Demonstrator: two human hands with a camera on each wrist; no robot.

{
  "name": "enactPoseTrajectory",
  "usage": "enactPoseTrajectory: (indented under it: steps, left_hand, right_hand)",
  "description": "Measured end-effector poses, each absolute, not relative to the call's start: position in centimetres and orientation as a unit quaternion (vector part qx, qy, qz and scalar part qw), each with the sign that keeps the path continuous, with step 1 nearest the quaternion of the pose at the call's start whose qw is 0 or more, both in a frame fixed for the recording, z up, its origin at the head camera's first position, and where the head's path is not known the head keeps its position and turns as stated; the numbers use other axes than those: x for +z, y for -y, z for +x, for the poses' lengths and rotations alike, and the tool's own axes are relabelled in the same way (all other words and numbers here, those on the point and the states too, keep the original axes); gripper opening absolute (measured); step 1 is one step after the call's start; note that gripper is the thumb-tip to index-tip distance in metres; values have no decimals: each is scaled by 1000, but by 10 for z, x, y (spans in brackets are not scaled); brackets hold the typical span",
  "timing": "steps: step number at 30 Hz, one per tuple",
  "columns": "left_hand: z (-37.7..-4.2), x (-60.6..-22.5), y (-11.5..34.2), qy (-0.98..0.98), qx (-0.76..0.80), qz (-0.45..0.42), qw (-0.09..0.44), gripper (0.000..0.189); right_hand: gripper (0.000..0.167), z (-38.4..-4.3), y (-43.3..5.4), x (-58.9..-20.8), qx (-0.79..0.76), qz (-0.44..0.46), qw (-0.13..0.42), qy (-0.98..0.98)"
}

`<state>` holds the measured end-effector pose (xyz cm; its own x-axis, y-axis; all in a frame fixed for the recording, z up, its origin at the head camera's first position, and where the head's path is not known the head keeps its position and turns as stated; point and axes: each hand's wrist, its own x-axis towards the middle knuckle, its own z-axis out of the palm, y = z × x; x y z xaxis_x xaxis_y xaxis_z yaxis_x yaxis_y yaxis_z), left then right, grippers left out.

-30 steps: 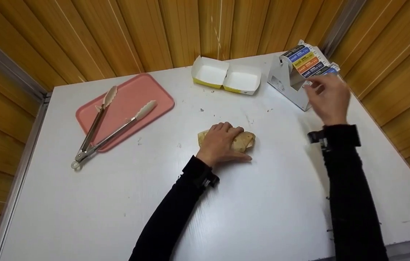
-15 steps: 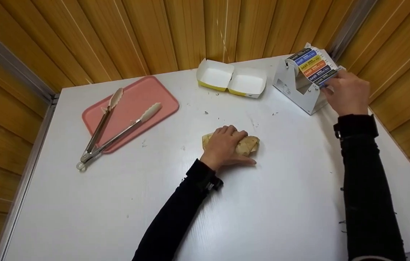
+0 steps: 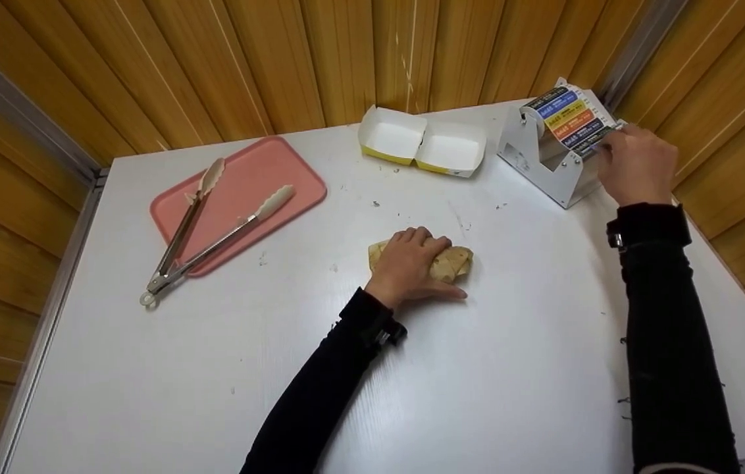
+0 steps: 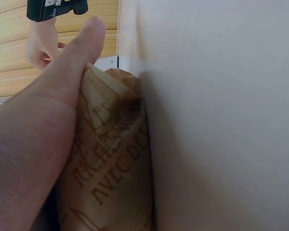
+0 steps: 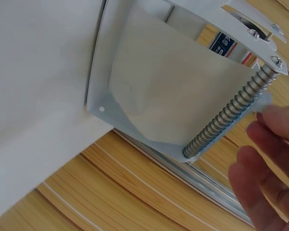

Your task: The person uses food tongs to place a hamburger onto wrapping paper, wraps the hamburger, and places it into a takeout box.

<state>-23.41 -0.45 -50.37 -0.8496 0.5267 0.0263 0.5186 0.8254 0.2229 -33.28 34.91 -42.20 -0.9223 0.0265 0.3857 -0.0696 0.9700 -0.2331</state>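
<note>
A packet wrapped in tan printed paper (image 3: 453, 263) lies on the white table. My left hand (image 3: 405, 266) holds it from above, fingers over its far side and thumb stretched along the near side. In the left wrist view, the packet's (image 4: 113, 159) brown lettering and folded end show beside the thumb. A white metal label dispenser (image 3: 530, 161) stands at the back right with a roll of coloured labels (image 3: 570, 122). My right hand (image 3: 641, 164) pinches the edge of a label at its front bar. The right wrist view shows the thumb and forefinger together beside the spring-wrapped bar (image 5: 231, 113).
A pink tray (image 3: 247, 178) lies at the left, with metal tongs (image 3: 214, 247) spread across it, their hinge end past its rim. An open yellow-and-white paper box (image 3: 422, 141) stands near the back wall. Wood-look panels (image 3: 320, 52) enclose the table.
My right hand has moved right and slightly back, from in front of the dispenser to its label edge, and pinches there. The left hand stays on the packet. The head view has shifted slightly.
</note>
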Motion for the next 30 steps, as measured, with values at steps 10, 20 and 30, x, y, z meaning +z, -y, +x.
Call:
enactPoseTrajectory:
  steps: [10, 20, 30]
  left_hand:
    - [-235, -505, 4, -956, 102, 275, 9, 92]
    - [-233, -505, 3, -955, 106, 276, 7, 92]
    - [-234, -504, 5, -955, 104, 276, 14, 91]
  right_hand:
    - [44, -342, -372, -410, 239, -119, 161, 950]
    - [46, -350, -382, -390, 273, -255, 177, 911]
    - [42, -341, -371, -376, 278, -324, 307, 850]
